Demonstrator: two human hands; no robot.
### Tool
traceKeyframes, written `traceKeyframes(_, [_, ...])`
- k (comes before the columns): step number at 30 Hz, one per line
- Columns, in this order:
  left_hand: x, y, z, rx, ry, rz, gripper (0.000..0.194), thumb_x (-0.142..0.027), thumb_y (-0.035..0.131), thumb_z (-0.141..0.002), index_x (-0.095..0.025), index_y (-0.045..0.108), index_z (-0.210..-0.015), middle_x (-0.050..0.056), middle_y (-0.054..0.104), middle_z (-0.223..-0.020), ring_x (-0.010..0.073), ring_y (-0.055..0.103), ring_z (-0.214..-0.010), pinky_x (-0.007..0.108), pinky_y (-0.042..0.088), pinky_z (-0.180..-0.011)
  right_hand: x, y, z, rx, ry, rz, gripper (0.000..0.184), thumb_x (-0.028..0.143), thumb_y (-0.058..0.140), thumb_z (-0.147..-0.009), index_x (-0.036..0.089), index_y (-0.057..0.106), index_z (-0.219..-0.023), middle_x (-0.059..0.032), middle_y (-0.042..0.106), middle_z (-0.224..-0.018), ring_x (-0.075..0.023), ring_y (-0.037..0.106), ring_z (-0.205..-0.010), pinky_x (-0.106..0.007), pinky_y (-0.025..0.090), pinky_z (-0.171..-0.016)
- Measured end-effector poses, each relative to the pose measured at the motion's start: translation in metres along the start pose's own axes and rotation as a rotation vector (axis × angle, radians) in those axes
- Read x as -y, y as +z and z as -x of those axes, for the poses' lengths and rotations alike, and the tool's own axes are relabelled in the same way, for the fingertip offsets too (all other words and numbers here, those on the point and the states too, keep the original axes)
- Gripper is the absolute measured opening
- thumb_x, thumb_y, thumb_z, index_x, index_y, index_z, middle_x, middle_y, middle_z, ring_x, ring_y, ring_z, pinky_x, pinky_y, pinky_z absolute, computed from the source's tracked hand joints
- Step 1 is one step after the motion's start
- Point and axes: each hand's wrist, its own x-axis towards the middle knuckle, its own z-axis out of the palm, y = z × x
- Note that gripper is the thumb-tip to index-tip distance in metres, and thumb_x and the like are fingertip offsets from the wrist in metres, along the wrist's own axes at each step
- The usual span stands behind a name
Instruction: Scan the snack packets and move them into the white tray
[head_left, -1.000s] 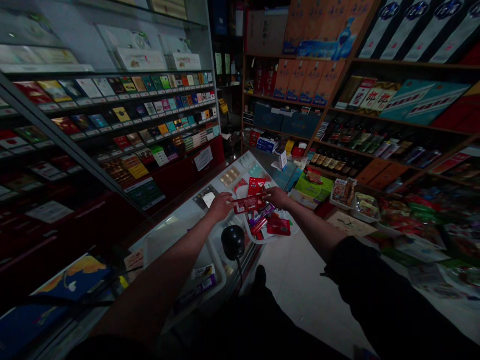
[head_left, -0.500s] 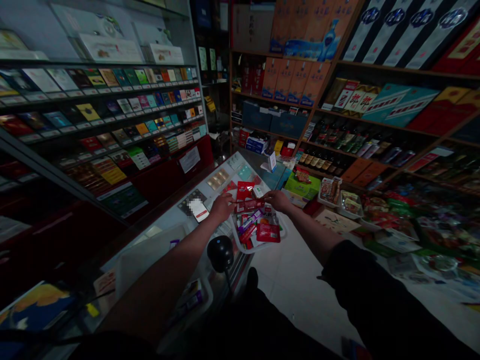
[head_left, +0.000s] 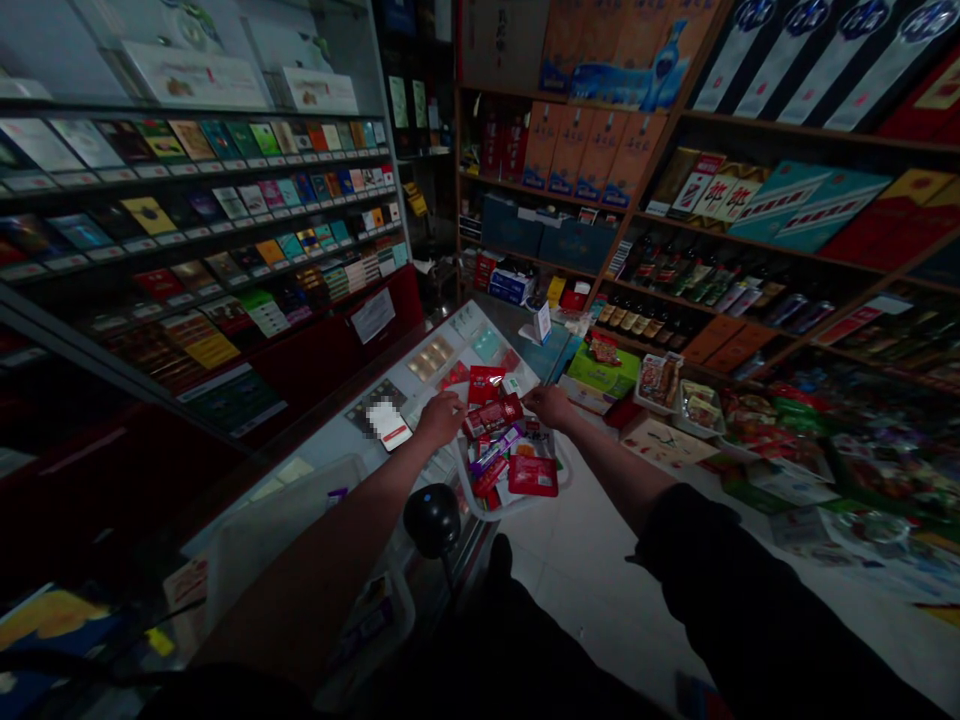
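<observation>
A long dark red snack packet [head_left: 493, 415] lies slanted over other packets in a white plastic basket [head_left: 501, 513], its right end higher than its left. My left hand [head_left: 442, 415] has its fingers closed at the left end of this packet. At the other end, my right hand [head_left: 549, 406] pinches close to the packet's edge; the exact fingertip contact is small and dim. Beneath and around it are a purple packet [head_left: 495, 452], a flat red packet [head_left: 533, 476] and another red packet [head_left: 486, 384]. A small white-and-green packet [head_left: 511, 386] sits near my right fingers.
The basket stands on a glass counter [head_left: 429, 400]. A phone [head_left: 390, 427] lies left of my left hand. Nearer me are a black rounded device [head_left: 433, 520] on a cable and a translucent bin [head_left: 285, 500]. Snack trays [head_left: 701, 408] stand right; cigarette shelves [head_left: 225, 160] line the left.
The long red packet has turned from nearly level to slanted, its left end now lower. My left hand has shifted slightly left. The view has moved a little.
</observation>
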Motion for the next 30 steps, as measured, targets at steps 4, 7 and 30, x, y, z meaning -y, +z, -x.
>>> traceKeyframes(4, [0.002, -0.009, 0.006, 0.002, 0.000, 0.010, 0.018, -0.027, 0.063, -0.087, -0.021, 0.080, -0.088, 0.009, 0.076, -0.118, 0.0258, 0.069, -0.115, 0.041, 0.053, -0.110, 0.002, 0.000, -0.003, -0.005, 0.012, 0.003, 0.021, 0.022, 0.063, -0.094, 0.019, 0.083, -0.099, -0.0058, 0.082, -0.102, -0.0177, 0.075, -0.096, -0.022, 0.049, -0.083])
traceKeyframes(7, [0.005, -0.019, 0.014, -0.001, 0.008, 0.020, 0.018, -0.025, 0.062, -0.088, -0.021, 0.079, -0.088, 0.008, 0.077, -0.114, 0.0247, 0.069, -0.114, 0.040, 0.053, -0.108, 0.005, 0.001, -0.005, -0.023, 0.032, 0.003, 0.022, 0.024, 0.063, -0.094, 0.018, 0.083, -0.101, -0.0065, 0.082, -0.101, -0.0185, 0.074, -0.095, -0.023, 0.049, -0.082])
traceKeyframes(30, [0.097, -0.130, 0.185, -0.089, -0.273, -0.173, 0.023, -0.033, 0.057, -0.088, -0.022, 0.078, -0.088, 0.008, 0.078, -0.111, 0.0242, 0.071, -0.110, 0.036, 0.053, -0.105, 0.160, 0.061, 0.022, 0.029, -0.335, -0.211, 0.018, 0.026, 0.064, -0.095, 0.016, 0.078, -0.094, -0.0058, 0.080, -0.096, -0.0167, 0.071, -0.087, -0.024, 0.046, -0.078])
